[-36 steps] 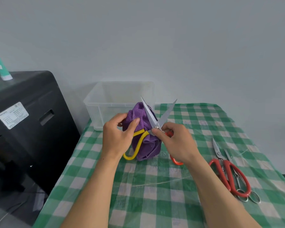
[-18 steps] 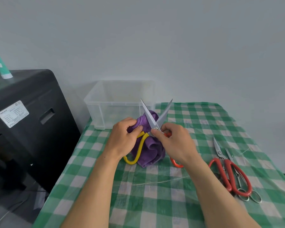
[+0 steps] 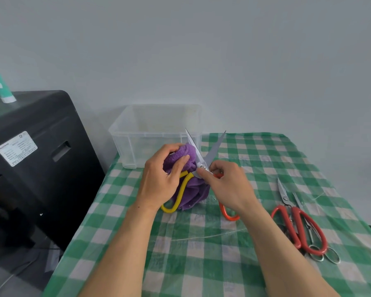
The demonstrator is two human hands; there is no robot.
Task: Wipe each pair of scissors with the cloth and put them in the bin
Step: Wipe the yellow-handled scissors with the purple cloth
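Since one second ago, purple fleece cloth (image 3: 185, 156) has slid down the left blade toward the pivot, baring more steel near the tip. Over the last half second there is little change.

Steel scissors with one yellow and one orange handle (image 3: 214, 151) are held upright at frame centre, just above the table, with blades spread in a V. Left hand (image 3: 159, 181) is wrapped round the bunched cloth, thumb pressing it against the left blade. Right hand (image 3: 228, 186) pinches the scissors beside the pivot, and the orange loop shows below the palm.

Progress, judged: first pair is mid-wipe and the right blade is bare of cloth. Clear plastic bin (image 3: 137, 144) sits just behind the hands at the table's far left. I can make out no scissors through its walls, so likely none are binned yet. Still waiting at lower right are large red-handled scissors (image 3: 298, 229) and small all-steel scissors (image 3: 332, 256), lying together and overlapping.

Surroundings: green-and-white checked tablecloth (image 3: 201, 258); a black machine with a white label (image 3: 36, 168) at left, with a green-and-white tube (image 3: 0, 85) on top. Nothing lies between the hands and the bin. The open blade tips point toward it, so closing the blades first seems wise.
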